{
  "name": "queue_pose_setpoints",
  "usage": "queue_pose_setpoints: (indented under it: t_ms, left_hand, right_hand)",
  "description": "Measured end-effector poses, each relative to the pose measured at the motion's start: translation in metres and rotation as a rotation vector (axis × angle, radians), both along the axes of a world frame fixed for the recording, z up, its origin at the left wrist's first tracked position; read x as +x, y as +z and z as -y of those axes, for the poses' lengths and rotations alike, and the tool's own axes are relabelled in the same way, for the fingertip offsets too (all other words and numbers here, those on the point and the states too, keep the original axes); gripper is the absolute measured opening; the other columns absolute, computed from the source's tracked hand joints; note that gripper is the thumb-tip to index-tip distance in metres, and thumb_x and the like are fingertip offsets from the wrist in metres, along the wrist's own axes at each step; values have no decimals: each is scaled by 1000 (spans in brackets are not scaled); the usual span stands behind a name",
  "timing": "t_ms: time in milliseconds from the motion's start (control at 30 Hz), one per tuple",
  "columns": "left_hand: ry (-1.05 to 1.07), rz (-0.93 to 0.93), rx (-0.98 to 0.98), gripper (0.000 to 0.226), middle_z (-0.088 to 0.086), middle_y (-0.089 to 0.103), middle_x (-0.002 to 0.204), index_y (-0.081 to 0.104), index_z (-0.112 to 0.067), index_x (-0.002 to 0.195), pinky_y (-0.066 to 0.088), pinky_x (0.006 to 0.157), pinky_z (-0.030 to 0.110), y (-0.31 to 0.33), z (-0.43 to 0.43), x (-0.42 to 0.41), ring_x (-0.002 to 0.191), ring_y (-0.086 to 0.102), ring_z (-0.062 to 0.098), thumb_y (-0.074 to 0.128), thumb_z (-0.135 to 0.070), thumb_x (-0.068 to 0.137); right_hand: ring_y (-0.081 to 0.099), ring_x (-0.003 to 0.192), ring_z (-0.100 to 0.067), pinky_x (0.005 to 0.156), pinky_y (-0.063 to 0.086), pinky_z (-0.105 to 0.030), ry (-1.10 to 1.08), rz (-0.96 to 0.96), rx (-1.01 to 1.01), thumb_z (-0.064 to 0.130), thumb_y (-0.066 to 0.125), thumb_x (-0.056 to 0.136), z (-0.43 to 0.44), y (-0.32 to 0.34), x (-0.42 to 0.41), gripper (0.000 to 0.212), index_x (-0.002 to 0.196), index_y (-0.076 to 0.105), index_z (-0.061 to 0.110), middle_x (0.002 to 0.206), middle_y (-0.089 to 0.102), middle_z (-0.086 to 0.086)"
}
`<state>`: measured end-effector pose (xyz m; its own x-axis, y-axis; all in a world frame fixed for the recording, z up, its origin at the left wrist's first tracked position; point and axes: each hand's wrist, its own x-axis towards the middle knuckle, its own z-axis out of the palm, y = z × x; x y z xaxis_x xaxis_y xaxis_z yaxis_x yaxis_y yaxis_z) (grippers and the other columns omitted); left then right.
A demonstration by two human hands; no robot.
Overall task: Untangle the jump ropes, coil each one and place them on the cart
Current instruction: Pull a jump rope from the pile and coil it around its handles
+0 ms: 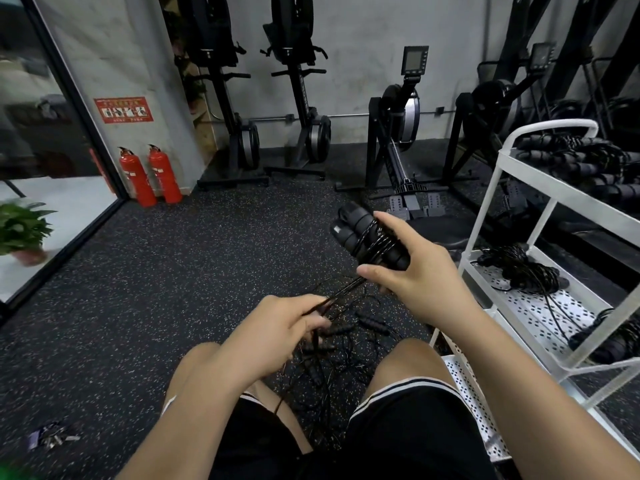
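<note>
Fingers (393, 221) of our right hand (419, 275) are curled round a pair of black handles (360, 233) with rope wound about them, and we hold the bundle up in front of our knees. Our left hand (277, 327) sits lower, its fingers (313, 322) pinching the black cord (344, 289) that runs taut up to that bundle. More jump ropes (332, 362) lie tangled on the speckled floor (173, 271) between our knees. Just to our right stands the white cart (519, 303). We see coiled ropes (581, 164) filling its top shelf and another heap (519, 268) on the middle shelf, with a strand trailing across it. Two red fire extinguishers (150, 174) and several rowing machines (398, 133) stand along the far wall.
</note>
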<state>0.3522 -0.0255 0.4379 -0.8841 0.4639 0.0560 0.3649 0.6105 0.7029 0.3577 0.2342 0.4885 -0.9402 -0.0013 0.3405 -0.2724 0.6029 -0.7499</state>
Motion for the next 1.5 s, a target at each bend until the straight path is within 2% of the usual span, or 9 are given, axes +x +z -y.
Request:
queue_pose_setpoints:
  t_ms: [300,500,633,833,967,1033,1133,1300,1500]
  left_hand:
    - [199,-14,158,32,-11,81,106,73,-39,134,65,90,34,-32,24,-29,96,78,3,57,-23,111]
    - [518,201,240,31,1,82,87,76,-25,99,62,77,43,-67,59,-63,77,80,22,48,-26,114]
    - [741,379,307,34,15,81,85,65,1,113,49,58,32,-84,68,-84,66,75,28,39,-21,116]
    - [920,610,367,30,25,80,96,60,8,112,39,35,21,-103,76,-104,54,74,23,35,-10,116]
    - [904,528,367,17,26,78,96,67,-5,98,52,52,33,-119,77,-111,71,74,30,54,-16,99]
    - [872,410,272,21,21,77,106,72,-18,102,51,70,38,-122,77,-117,81,68,27,60,-25,87]
    - [766,291,209,26,1,75,112,73,-33,119,47,76,35,-88,58,-104,87,63,22,53,-24,106]
    - [472,213,359,24,-22,73,129,75,-47,118,45,116,46,-32,24,-82,127,63,8,55,-38,110]
    - [36,237,584,42,-8,74,136,73,-26,134,35,124,42,16,-28,-43,138,61,11,45,-13,105]
  right_hand:
    - [77,70,-6,76,65,-36,-68,-83,-62,36,91,86,-6,22,5,85,158,47,47,96,77,23]
    - [79,71,-10,82,66,-38,-113,-122,-115,33,91,87,-25,50,6,83,157,49,46,100,79,17]
    - [79,73,-13,78,66,-39,-69,-124,-124,31,91,87,-23,54,8,83,157,49,46,106,79,16]
    - [79,74,-11,77,66,-36,-20,-101,-101,34,91,87,-13,51,9,84,157,47,50,100,78,20]
    - [77,72,-6,74,58,-16,19,-100,-86,32,92,86,-3,46,9,85,157,48,47,103,78,19]
    - [78,71,-8,75,58,-18,53,-82,-99,31,93,85,2,44,8,83,156,50,47,102,79,16]
    - [78,72,-10,77,60,-26,84,-68,-90,32,93,85,9,41,5,82,154,52,48,105,79,15]
    - [78,70,-13,79,64,-36,116,-40,-95,32,93,86,16,39,2,82,154,51,49,104,79,15]
    - [78,69,-14,70,59,-30,129,-37,-111,33,91,87,18,39,-4,81,155,50,49,97,80,11]
